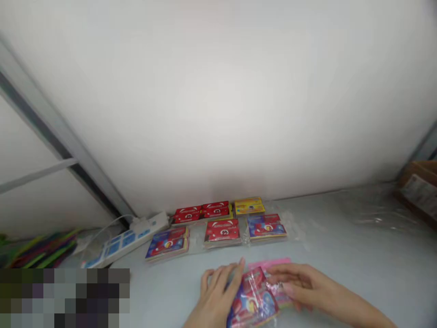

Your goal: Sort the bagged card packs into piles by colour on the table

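A clear plastic bag with red and blue printed cards (252,303) lies at the bottom of the head view, tilted on the table. My left hand (216,294) grips its left side, the thumb along the upper edge. My right hand (303,287) is at the right side, fingers curled and thumb bent in, pinching the clear film. Beneath and behind the bag shows a pink sheet or packet (285,261), partly covered by the bag and my right fingers. Glare on the plastic hides some of the print.
Red packs (223,231), a yellow pack (249,206) and blue-red packs (266,227) lie in rows against the white wall. A power strip (126,241) with a cable stands left, beside colourful blurred items (44,250). A cardboard box (418,193) and clear film (382,214) are at right.
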Tool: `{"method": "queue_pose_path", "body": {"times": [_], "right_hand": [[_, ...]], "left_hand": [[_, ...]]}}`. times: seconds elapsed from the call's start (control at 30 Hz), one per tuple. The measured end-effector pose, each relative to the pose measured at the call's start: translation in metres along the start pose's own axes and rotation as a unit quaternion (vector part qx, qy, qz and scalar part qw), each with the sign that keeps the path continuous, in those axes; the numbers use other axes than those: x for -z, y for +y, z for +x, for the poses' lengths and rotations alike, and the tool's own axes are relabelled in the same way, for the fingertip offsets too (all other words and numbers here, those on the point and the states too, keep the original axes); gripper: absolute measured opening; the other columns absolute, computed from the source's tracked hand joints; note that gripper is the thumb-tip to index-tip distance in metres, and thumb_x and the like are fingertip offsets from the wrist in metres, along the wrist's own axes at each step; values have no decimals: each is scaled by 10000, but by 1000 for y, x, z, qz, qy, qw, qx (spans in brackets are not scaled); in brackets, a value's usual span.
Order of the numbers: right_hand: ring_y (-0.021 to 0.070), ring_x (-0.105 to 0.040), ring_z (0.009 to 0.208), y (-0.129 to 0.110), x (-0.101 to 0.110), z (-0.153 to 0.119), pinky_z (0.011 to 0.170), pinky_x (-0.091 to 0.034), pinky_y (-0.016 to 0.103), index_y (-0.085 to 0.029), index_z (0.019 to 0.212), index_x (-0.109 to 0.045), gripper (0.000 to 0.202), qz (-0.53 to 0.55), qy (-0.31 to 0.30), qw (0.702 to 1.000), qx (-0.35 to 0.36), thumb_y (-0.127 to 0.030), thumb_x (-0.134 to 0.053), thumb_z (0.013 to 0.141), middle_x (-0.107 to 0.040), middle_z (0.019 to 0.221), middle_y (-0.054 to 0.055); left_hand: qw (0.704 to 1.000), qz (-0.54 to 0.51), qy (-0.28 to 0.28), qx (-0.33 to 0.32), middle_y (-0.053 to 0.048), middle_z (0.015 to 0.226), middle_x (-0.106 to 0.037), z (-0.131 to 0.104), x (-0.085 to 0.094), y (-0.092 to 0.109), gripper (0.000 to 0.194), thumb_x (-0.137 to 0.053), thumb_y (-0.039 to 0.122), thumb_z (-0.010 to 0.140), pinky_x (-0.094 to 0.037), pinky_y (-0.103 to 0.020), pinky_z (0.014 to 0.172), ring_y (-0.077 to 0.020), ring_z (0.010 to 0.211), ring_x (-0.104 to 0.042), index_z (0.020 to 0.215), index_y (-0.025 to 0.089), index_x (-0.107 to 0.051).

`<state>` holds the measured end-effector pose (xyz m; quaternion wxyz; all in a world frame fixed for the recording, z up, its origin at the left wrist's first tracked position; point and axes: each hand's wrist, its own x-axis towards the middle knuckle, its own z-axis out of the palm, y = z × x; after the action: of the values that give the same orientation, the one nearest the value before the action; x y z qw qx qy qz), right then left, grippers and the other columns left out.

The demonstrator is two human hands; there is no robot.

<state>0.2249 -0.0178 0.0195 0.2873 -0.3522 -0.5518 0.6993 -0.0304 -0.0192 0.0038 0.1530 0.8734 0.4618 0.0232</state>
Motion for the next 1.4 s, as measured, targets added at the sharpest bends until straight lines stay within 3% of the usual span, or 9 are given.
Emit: {"method": "queue_pose_path", "body": {"times": [0.23,0.4,0.53,0.73,0.8,0.9,1.03,1.13,1.4], "right_hand": [[203,-592,975,-1,-17,4,868,-442,318,-284,1227,-516,525,9,-139,990,-9,-430,-626,735,-657,1083,33],[184,-574,985,5,-6,1,765,-483,260,-325,1255,-468,510,-17,-92,996,8,-396,-600,768,-572,1226,30],[182,-602,859,-3,0,-3,694,-486,268,-294,1259,-474,490,-92,-59,994,17,-433,-543,795,-639,1109,40],[188,-605,883,-13,-17,-4,783,-460,284,-248,1181,-569,466,-73,-139,987,-1,-466,-559,769,-675,1022,28],[193,-609,882,-10,-13,-3,763,-464,284,-242,1144,-597,435,-65,-93,994,-1,-457,-567,767,-675,1027,39],[202,-609,855,-1,5,-1,716,-473,298,-210,1091,-620,398,-100,64,993,13,-454,-511,797,-680,977,68],[199,-580,733,15,28,5,707,-464,347,-164,1108,-589,434,-267,219,938,16,-436,-485,787,-644,934,91],[207,-563,810,25,34,9,780,-441,349,-181,1093,-595,416,-362,222,905,24,-382,-563,731,-598,1020,96],[200,-550,752,26,43,8,721,-431,321,-205,835,-627,178,-379,217,899,20,-327,-587,712,-600,866,52]], "left_hand": [[998,-58,-20,-29,-52,1298,-446,0,-4,1,972,-642,370,717,-256,-481,973,-284,1139,-415,1364,369,83],[994,-110,-1,3,-31,1319,-421,-5,10,14,977,-706,338,682,-231,-476,1006,-291,1152,-374,1382,358,-24],[990,-137,0,15,-16,1320,-406,-7,16,16,1039,-749,340,635,-258,-478,997,-290,1147,-355,1373,387,-19],[990,-144,-4,-7,-23,1274,-459,-5,15,20,889,-694,341,706,-272,-452,994,-263,1126,-384,1378,362,-112],[989,-149,-12,-3,-14,1285,-451,-5,16,21,914,-703,326,695,-273,-446,995,-261,1130,-381,1377,367,-95],[987,-156,8,30,1,1330,-402,-6,21,18,976,-719,250,658,-255,-446,1011,-265,1163,-333,1377,375,-72],[983,-155,60,71,-9,1356,-356,-9,27,8,917,-667,207,682,-243,-426,1023,-256,1174,-301,1387,340,-97],[980,-161,79,81,-22,1330,-375,-8,28,1,897,-652,218,692,-242,-417,1025,-253,1167,-302,1393,318,-102],[980,-156,87,86,-28,1292,-406,-6,25,-2,967,-661,185,660,-273,-430,1008,-258,1140,-338,1393,328,-48]]}}
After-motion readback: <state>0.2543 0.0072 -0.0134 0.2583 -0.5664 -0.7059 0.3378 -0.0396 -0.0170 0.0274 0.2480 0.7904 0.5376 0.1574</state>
